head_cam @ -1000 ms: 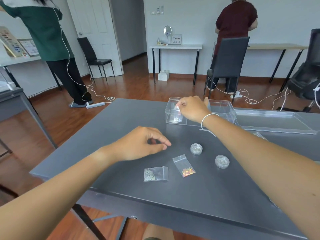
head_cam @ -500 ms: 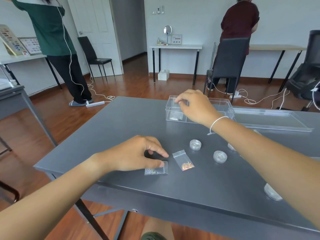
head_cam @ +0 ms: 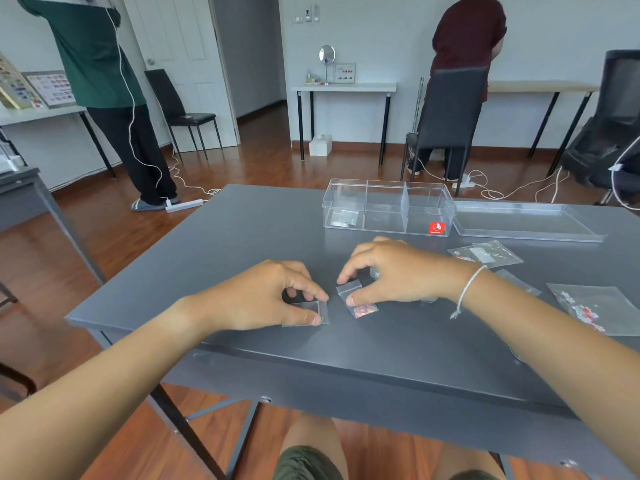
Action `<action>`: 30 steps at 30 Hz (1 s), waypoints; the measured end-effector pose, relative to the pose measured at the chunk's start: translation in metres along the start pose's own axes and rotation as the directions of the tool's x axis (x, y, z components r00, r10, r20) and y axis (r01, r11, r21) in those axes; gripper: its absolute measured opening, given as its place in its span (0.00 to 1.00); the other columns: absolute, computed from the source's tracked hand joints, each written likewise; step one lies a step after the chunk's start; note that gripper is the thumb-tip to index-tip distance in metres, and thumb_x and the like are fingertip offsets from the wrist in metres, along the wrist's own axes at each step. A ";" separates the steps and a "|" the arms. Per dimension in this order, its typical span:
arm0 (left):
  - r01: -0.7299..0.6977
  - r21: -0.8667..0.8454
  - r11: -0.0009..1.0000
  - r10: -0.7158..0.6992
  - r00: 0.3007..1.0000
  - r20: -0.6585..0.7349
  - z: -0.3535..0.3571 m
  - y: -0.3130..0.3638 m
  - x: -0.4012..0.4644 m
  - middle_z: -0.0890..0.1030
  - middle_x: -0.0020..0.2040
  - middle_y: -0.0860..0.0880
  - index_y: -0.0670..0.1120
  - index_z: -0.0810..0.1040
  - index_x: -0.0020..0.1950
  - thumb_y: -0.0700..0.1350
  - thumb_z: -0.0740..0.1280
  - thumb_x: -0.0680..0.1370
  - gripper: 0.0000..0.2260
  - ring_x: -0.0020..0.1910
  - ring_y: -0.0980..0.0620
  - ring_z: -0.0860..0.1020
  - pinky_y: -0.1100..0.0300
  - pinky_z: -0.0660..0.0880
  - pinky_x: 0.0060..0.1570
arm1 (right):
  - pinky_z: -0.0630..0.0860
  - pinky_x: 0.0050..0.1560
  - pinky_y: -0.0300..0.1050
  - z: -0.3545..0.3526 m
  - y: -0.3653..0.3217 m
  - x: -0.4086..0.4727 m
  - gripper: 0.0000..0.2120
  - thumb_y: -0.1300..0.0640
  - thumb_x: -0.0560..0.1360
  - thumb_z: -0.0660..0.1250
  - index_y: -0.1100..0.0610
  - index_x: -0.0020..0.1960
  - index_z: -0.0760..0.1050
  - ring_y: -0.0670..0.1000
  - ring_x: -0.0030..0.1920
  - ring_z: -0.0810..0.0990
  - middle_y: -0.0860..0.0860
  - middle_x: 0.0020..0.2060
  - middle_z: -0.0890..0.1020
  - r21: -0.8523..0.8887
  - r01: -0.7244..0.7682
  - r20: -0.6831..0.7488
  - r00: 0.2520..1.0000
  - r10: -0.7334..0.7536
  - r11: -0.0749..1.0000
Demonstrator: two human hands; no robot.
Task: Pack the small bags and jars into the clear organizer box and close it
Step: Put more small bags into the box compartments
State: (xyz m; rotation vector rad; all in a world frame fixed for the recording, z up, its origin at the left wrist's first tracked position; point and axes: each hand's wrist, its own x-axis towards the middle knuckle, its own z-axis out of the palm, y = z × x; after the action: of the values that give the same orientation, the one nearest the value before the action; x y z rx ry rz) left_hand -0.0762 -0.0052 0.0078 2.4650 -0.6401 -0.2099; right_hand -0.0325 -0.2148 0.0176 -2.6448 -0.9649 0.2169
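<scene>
The clear organizer box (head_cam: 388, 194) stands open at the table's far side, with one small bag (head_cam: 343, 218) in its left compartment. Its lid (head_cam: 526, 221) lies flat to the right. My left hand (head_cam: 273, 296) pinches a small clear bag (head_cam: 317, 311) that lies on the table. Beside it my right hand (head_cam: 391, 271) pinches the top of a small bag with red bits (head_cam: 360, 304). A small jar (head_cam: 375, 273) is partly hidden under my right hand.
More bags lie on the grey table (head_cam: 207, 258) to the right: one (head_cam: 485, 253) near the lid, a larger one (head_cam: 592, 306) by my right forearm. Two people stand at desks by the walls. Chairs and cables are on the floor beyond.
My right hand has left the box, where a bag now lies, and come down onto the bag with red bits. My left hand has closed on the other small bag.
</scene>
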 end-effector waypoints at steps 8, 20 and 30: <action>-0.009 -0.027 1.000 0.008 0.998 -0.059 0.004 0.000 0.000 0.75 0.41 0.57 0.57 0.80 0.47 0.47 0.73 0.69 0.09 0.38 0.60 0.71 0.73 0.67 0.39 | 0.60 0.56 0.46 0.004 -0.002 -0.005 0.07 0.50 0.70 0.68 0.45 0.47 0.75 0.47 0.53 0.67 0.42 0.46 0.76 0.005 0.024 -0.035 0.999 -0.024 1.000; -0.043 -0.146 0.988 0.010 0.976 -0.217 -0.003 -0.002 0.012 0.79 0.33 0.56 0.53 0.80 0.40 0.40 0.70 0.72 0.07 0.30 0.59 0.71 0.72 0.68 0.32 | 0.70 0.42 0.31 -0.014 0.006 -0.004 0.11 0.59 0.70 0.69 0.44 0.34 0.75 0.42 0.39 0.76 0.44 0.37 0.80 0.287 0.057 -0.159 0.987 -0.011 0.956; -0.056 -0.276 0.960 -0.085 0.877 -0.472 -0.042 0.002 0.067 0.80 0.38 0.50 0.48 0.81 0.42 0.41 0.68 0.73 0.03 0.34 0.58 0.74 0.74 0.68 0.34 | 0.69 0.37 0.30 -0.060 0.030 0.015 0.05 0.63 0.70 0.69 0.54 0.38 0.78 0.42 0.33 0.73 0.50 0.34 0.79 0.454 0.135 -0.476 0.872 0.112 0.881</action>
State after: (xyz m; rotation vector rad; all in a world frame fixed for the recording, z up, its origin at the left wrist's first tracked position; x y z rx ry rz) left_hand -0.0063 -0.0185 0.0434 2.1239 -0.3437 0.2873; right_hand 0.0121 -0.2414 0.0630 -2.0783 -0.6477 -0.1995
